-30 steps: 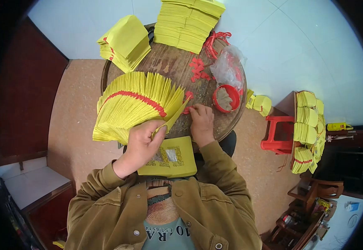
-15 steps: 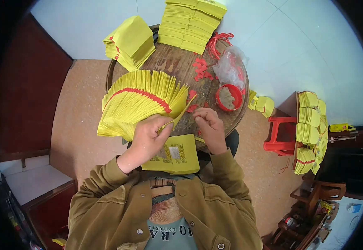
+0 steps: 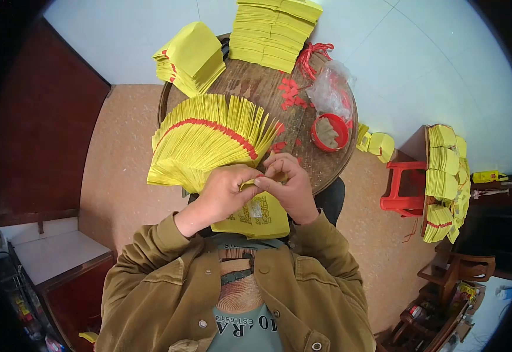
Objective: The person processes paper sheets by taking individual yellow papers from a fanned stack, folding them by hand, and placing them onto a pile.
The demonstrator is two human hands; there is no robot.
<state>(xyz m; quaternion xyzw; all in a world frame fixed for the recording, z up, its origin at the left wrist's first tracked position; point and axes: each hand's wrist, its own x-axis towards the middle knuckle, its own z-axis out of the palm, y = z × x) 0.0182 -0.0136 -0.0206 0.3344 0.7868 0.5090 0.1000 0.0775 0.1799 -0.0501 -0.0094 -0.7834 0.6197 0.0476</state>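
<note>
Both my hands meet over my lap, at the near edge of a round wooden table (image 3: pixel 262 94). My left hand (image 3: pixel 228 189) is closed on a yellow paper (image 3: pixel 248 184), mostly hidden by the fingers. My right hand (image 3: pixel 289 188) pinches at the same paper, thumb against the left fingertips. A bit of red shows between the fingertips. Just beyond my left hand spreads a large fan of folded yellow papers (image 3: pixel 200 149), with a band of red tabs across it. Below the hands lies a stack of printed yellow papers (image 3: pixel 253 220), partly covered.
Two yellow paper stacks (image 3: pixel 273 35) (image 3: pixel 191 58) stand at the table's far side. Red paper scraps (image 3: pixel 291 94), red strings (image 3: pixel 315 57), a clear plastic bag (image 3: pixel 331 94) and a red bowl (image 3: pixel 329 132) are at the right. Farther right are a red stool (image 3: pixel 404 188) and more yellow bundles (image 3: pixel 443 176).
My right hand has moved left to meet my left hand at the yellow paper. The paper, earlier sticking up from the left hand, is now mostly covered. The view has shifted slightly.
</note>
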